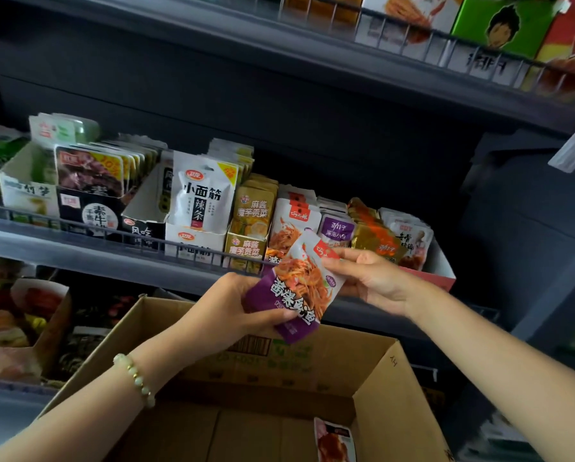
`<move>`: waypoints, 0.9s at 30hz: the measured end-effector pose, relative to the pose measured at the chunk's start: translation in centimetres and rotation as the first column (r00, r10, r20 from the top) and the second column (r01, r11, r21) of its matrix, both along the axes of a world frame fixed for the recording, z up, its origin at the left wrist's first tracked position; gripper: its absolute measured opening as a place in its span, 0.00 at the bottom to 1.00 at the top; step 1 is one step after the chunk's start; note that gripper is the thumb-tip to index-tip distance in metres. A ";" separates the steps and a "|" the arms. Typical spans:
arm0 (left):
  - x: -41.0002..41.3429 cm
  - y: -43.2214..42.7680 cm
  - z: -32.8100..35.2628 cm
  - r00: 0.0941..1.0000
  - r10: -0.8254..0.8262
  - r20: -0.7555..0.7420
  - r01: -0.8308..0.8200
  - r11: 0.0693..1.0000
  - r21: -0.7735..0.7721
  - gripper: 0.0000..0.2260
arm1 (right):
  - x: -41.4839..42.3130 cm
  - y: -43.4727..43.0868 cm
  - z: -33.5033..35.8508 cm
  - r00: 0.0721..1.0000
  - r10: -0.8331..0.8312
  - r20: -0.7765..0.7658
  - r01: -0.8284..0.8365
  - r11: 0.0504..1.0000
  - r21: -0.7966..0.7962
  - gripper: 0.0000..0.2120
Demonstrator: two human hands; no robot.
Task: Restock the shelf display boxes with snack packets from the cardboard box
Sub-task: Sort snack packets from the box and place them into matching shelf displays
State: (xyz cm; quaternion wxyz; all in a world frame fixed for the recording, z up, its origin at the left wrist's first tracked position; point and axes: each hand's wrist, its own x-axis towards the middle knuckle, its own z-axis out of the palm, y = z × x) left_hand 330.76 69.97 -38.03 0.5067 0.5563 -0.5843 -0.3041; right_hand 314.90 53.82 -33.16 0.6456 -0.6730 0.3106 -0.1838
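Aloft, purple-white snack packet [300, 284]: left hand [232, 311] grips bottom, right hand [374, 278] pinches top.

The grey shelf [89, 253] carries a row of open display boxes [194, 237], side by side, filled with upright snack packets [203, 191].

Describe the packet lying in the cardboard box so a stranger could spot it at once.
Find the cardboard box at the bottom of the view, under the shelf. Near its right inner wall, at the picture's lower edge, is a lone packet, white with a reddish-brown food picture. It is the only one seen in the box and lacks the purple band of the held packet.
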 end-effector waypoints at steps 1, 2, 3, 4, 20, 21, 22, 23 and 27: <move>0.6 -0.5 0.0 0.998 0.019 0.057 -0.018 1.000 -0.006 0.05 | 0.0 -0.4 0.5 1.000 -0.015 0.008 0.016 0.999 -0.051 0.07; 1.3 -1.2 0.1 0.994 0.044 0.105 -0.043 0.999 -0.009 0.05 | 0.1 -0.9 1.1 0.999 -0.044 0.015 0.045 0.992 -0.119 0.06; 2.2 -2.0 -0.1 0.987 0.070 0.141 -0.069 0.997 -0.016 0.07 | 0.2 -1.4 1.7 0.996 -0.088 0.026 0.091 0.976 -0.199 0.05; 3.1 -2.9 -0.2 0.979 0.100 0.178 -0.098 0.995 -0.023 0.10 | 0.3 -1.8 2.4 0.989 -0.144 0.045 0.151 0.948 -0.281 0.05; 6.1 -9.2 -2.3 0.488 0.243 0.838 -0.203 0.966 -0.162 0.38 | 8.1 -8.7 2.6 0.957 -0.284 -0.058 0.069 0.418 -0.906 0.04; 6.2 -9.2 -2.4 0.478 0.248 0.843 -0.200 0.965 -0.170 0.37 | 8.6 -8.8 2.0 0.954 -0.287 -0.090 0.034 0.401 -0.915 0.05; 6.2 -9.2 -2.5 0.465 0.256 0.848 -0.196 0.963 -0.184 0.36 | 8.9 -8.9 1.4 0.949 -0.295 -0.108 0.011 0.375 -0.927 0.07; 6.3 -9.2 -2.6 0.456 0.263 0.850 -0.194 0.962 -0.194 0.36 | 9.2 -8.9 0.8 0.947 -0.304 -0.108 0.005 0.350 -0.937 0.09; 6.4 -9.4 -2.9 0.477 0.262 0.839 -0.201 0.962 -0.186 0.39 | 9.4 -8.5 -0.3 0.943 -0.326 -0.070 0.029 0.288 -0.957 0.12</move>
